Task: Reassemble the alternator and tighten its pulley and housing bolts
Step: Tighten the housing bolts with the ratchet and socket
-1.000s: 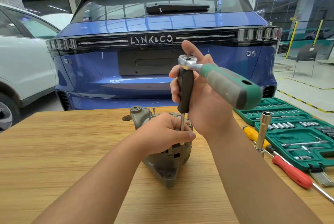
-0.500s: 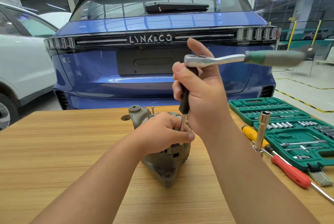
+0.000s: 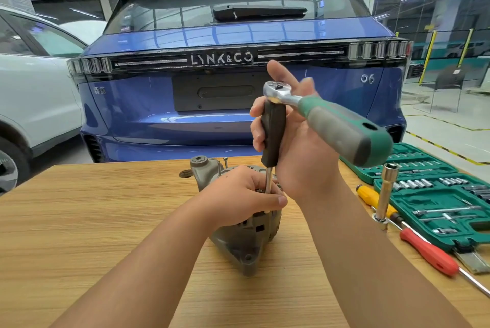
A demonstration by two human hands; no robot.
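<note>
Grey cast-metal alternator point(image 3: 246, 243) sits mid-table on the light wood-grain table point(image 3: 92, 221), at 6 o'clock from the blue SUV's tailgate point(image 3: 225, 115). L hand point(image 3: 244, 197) curls over its top, fingers pinching the thin steel shaft. R hand point(image 3: 297, 147) grips the upright black-handled driver point(image 3: 273, 131), w/ a chrome ratchet with green-grey grip point(image 3: 342, 129) seated on its top end, handle pointing to 4 o'clock. Open green socket-set case point(image 3: 434, 195) lies at 3 o'clock; red-handled screwdriver point(image 3: 429, 253) beside it.
</note>
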